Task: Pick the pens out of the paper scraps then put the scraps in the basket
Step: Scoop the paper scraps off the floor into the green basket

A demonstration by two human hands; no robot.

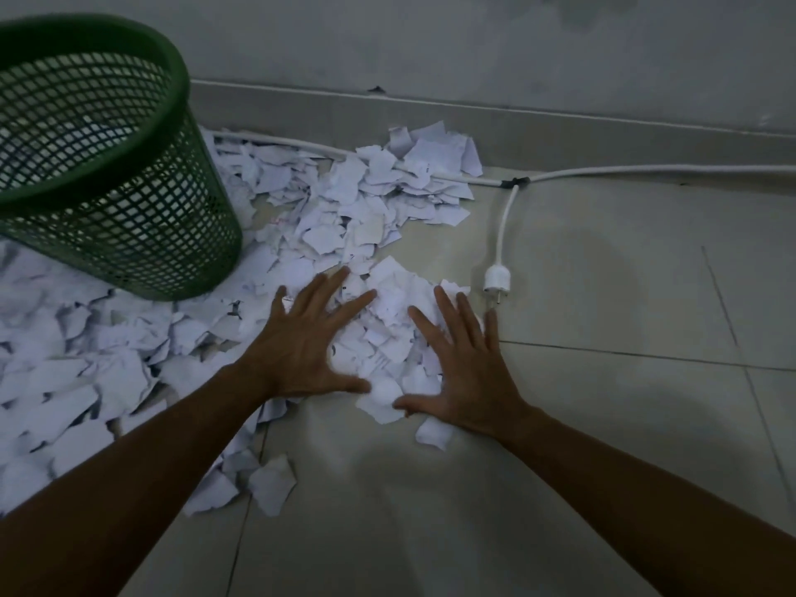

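Note:
Torn white paper scraps [344, 200] cover the tiled floor from the wall down to the lower left. A green mesh basket [129, 234] stands upright at the upper left with scraps around its base. My left hand [301, 342] lies flat on the scraps with fingers spread. My right hand [465, 359] lies flat too, fingers spread, at the right edge of a small heap of scraps [387, 329] that sits between both hands. No pen shows in this view.
A white cable [504, 226] runs along the wall's foot and branches down to a white plug [496, 281] lying just right of the heap. Bare floor tiles [603, 424] stretch to the right and front. The grey wall [430, 45] closes the back.

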